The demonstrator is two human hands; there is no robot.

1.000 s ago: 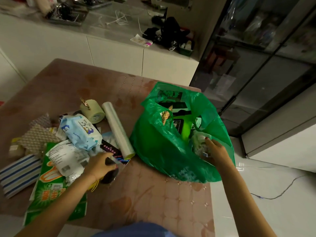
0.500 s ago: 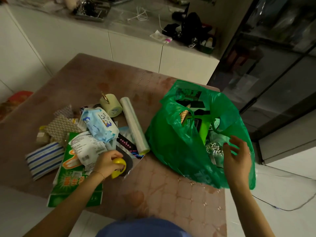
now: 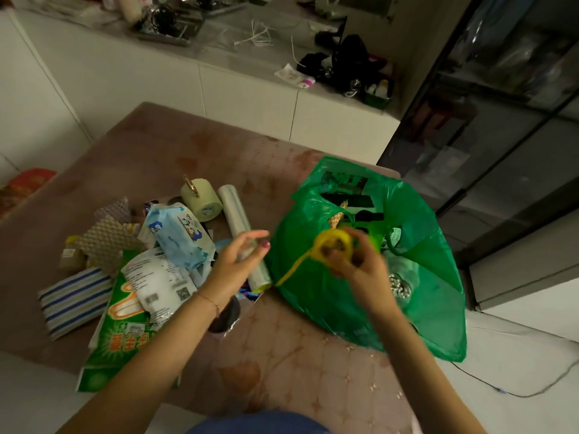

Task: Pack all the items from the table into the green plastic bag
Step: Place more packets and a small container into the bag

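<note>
On the left part of the brown table (image 3: 141, 158), a pile of items is lying: a blue-striped packet (image 3: 73, 300), a patterned pouch (image 3: 106, 242), a green printed package (image 3: 125, 336) under a white labelled pouch (image 3: 156, 281), and a blue wipes pack (image 3: 178, 234). Just behind them a pale green tape roll (image 3: 203, 198) is sitting beside a clear film roll (image 3: 239, 233) that is lying lengthwise toward the near edge. The left hand (image 3: 238, 261) is hovering above that film roll, its grip spread with the fingers apart and nothing in it. To its right, the right hand (image 3: 354, 261) is pinching a yellow ring-shaped item (image 3: 332, 245), blurred by motion, with a yellow cord (image 3: 293, 270) trailing down and to the left. That hand is hanging in front of the green plastic bag (image 3: 419, 292), which is resting open on the table's right side, overhanging the edge, with dark packets and a cluster of small silvery pieces (image 3: 399, 285) showing inside.
</note>
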